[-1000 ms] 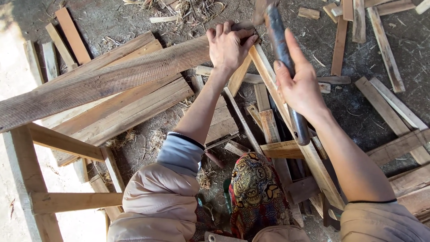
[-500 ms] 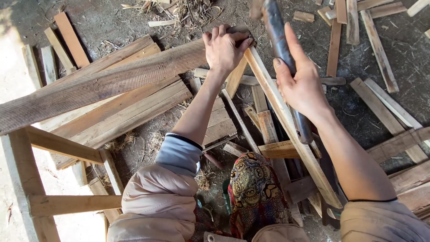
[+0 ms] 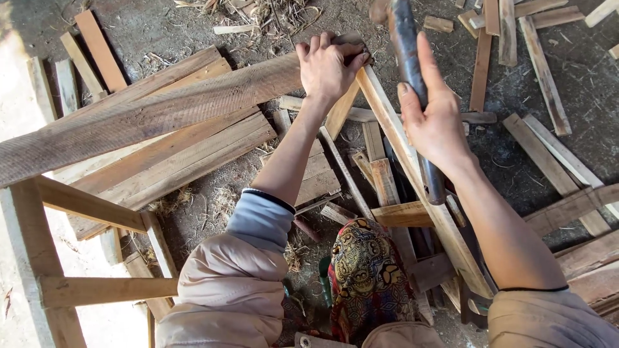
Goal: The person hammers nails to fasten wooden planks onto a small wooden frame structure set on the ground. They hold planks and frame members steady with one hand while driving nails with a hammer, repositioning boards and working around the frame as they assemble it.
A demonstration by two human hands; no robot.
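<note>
A long rough-sawn plank (image 3: 148,116) is lying across a wooden frame (image 3: 71,212), above scattered offcuts (image 3: 541,77) on dirt. The left hand (image 3: 329,64) is clamping the plank's end onto a slanted pale batten (image 3: 412,161); the right hand (image 3: 438,122) is gripping a dark smooth hammer (image 3: 412,84).

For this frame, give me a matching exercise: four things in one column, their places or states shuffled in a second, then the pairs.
1. left hand
2. right hand
3. long rough grey-brown wooden plank
4. small pale wooden offcut

A. lying alone on the dirt near dry straw
B. gripping a dark-handled hammer
C. pressing the joint of plank and slat
D. resting across a wooden frame

Pairs: 1-C, 2-B, 3-D, 4-A
</note>
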